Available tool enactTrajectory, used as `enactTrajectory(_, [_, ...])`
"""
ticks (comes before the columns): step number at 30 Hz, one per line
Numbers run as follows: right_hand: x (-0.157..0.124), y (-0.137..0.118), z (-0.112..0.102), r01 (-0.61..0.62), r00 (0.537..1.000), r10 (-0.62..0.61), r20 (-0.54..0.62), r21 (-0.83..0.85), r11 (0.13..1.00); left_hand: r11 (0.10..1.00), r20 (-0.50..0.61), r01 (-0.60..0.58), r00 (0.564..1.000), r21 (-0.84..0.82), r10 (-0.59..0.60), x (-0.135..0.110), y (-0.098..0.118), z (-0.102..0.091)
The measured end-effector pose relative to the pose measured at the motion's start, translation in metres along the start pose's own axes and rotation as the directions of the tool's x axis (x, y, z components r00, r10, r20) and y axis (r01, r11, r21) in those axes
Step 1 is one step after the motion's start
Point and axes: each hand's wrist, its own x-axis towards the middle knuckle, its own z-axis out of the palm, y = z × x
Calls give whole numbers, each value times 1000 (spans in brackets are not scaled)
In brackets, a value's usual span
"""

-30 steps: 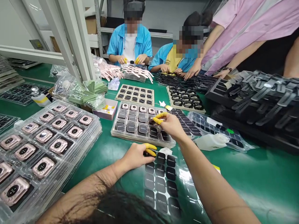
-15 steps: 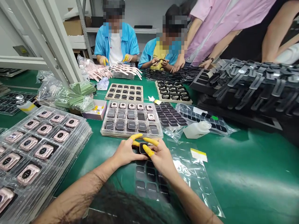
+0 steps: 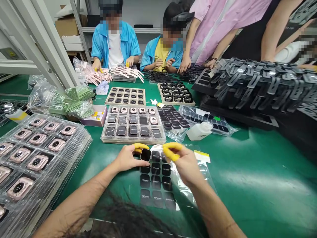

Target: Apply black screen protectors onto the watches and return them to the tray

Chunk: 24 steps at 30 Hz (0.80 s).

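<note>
My left hand (image 3: 129,157), with yellow finger cots, grips a square smartwatch body (image 3: 145,154) by its edges, its dark screen facing up. My right hand (image 3: 184,162), also in yellow cots, is just to the right, thumb and forefinger curled towards each other in a pinch. Whatever lies between those fingertips is too small to make out. A small white piece (image 3: 157,147) shows between the two hands, close to the right forefinger. Beneath them lies a clear sheet of black HiFuture screen films (image 3: 156,181), partly hidden at the top by the hands.
A clear tray of watch bodies (image 3: 133,138) stands just ahead. Stacked trays of pink watches (image 3: 84,145) fill the left. A white bottle (image 3: 200,131) and bagged film sheets (image 3: 173,117) stand front right. Grey watch straps (image 3: 255,79) overhang the right. Co-workers (image 3: 115,43) sit opposite.
My right hand has come away from the watch and moved right, uncovering the dark screen and more of the film sheet. My left hand still holds the watch. The view has shifted slightly.
</note>
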Motion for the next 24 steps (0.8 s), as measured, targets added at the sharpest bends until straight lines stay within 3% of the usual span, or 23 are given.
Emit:
enactTrajectory(2, [3, 4, -24, -93, 996, 93, -17, -41, 995, 998, 119, 31, 993, -52, -25, 0, 2, -8])
enactTrajectory(5, [10, 18, -48, -120, 992, 123, -22, -427, 896, 988, 292, 106, 954, -108, -71, 1, 5, -18])
enactTrajectory(8, [18, 27, -55, 4, 1000, -15, -10, -693, 721, 981, 344, 139, 935, -137, -85, 1, 6, -22])
enactTrajectory(11, [29, 27, -46, 226, 974, -150, 170, -678, 699, 976, 352, 145, 933, -164, -80, 0, 5, -23])
enactTrajectory(14, [40, 29, -32, 419, 898, -196, 395, -627, 656, 978, 340, 140, 937, -154, -81, -1, 4, -26])
enactTrajectory(16, [45, 33, -27, 469, 867, -172, 467, -650, 598, 980, 331, 135, 940, -146, -81, -1, 4, -27])
enactTrajectory(19, [46, 32, -30, 478, 867, -182, 464, -670, 568, 985, 299, 121, 951, -125, -79, -1, 3, -26])
enactTrajectory(22, [37, 20, -31, 484, 874, -325, 360, -601, 636, 991, 130, 110, 986, -76, -100, 0, 0, -18])
enactTrajectory(24, [27, 12, -21, 537, 844, -416, 340, -512, 671, 996, 9, 94, 996, -4, -94, 0, -1, -11])
